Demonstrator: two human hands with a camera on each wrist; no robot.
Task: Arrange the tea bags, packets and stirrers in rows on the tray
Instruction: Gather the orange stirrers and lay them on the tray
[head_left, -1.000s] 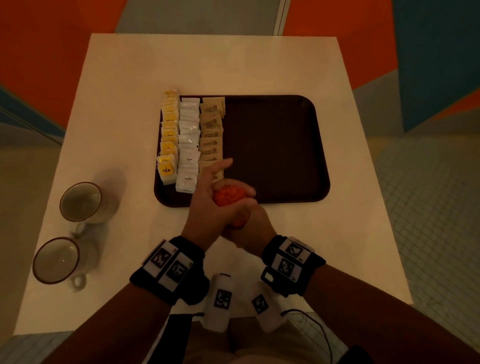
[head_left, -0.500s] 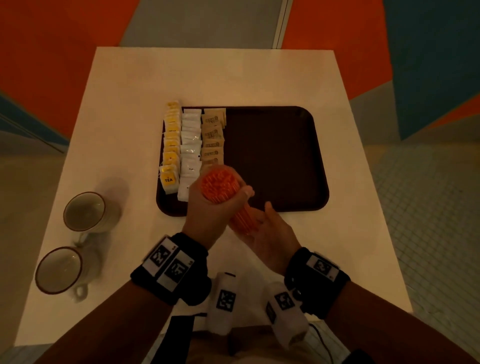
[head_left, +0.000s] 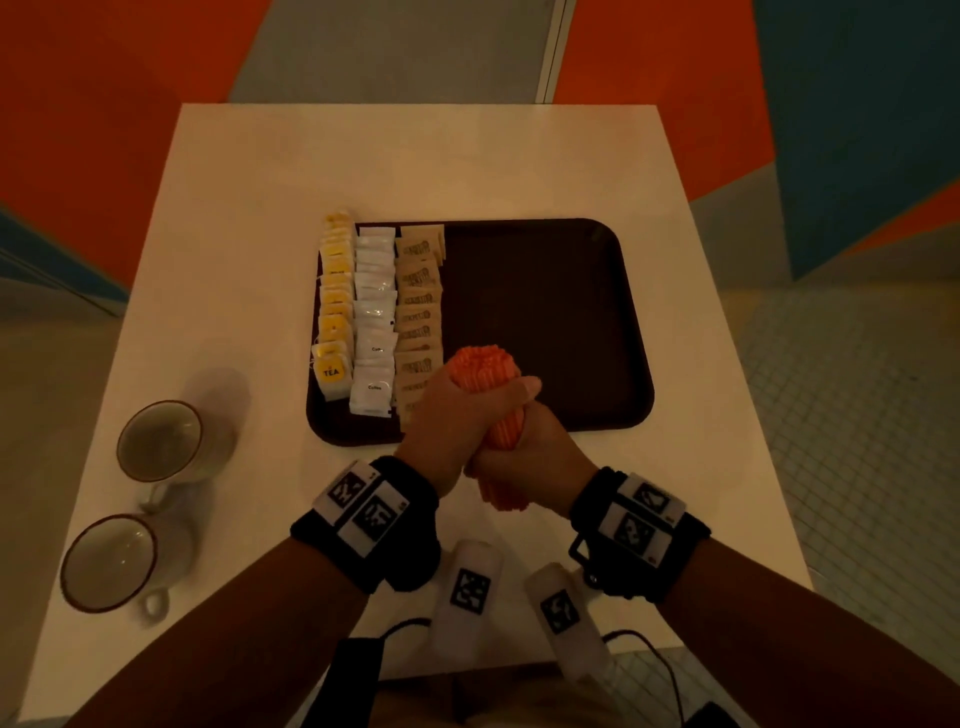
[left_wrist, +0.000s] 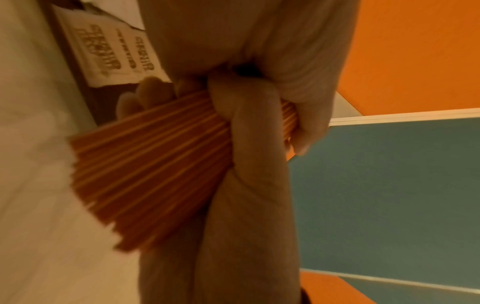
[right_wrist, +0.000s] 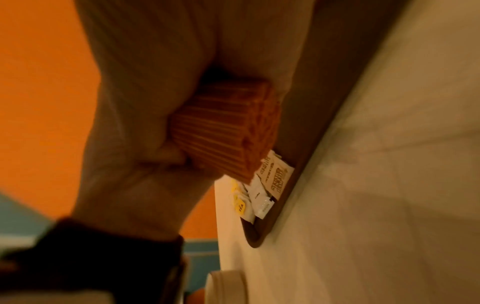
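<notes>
The tray (head_left: 571, 322) lies on the surface (head_left: 415, 156). Three rows run front to back along the tray's left part: the tea bags (head_left: 335, 306) at its left edge, the packets (head_left: 374, 322) just right of them, the sugar sachets (head_left: 418, 312) right of those. Over the tray's near edge, beside the sachets' near end, both hands hold the bundle of stirrers (head_left: 485, 371), the left hand (head_left: 449, 415) higher, the right hand (head_left: 530, 452) lower. Well left of the tray stand two cups (head_left: 156, 441), one nearer than the other.
</notes>
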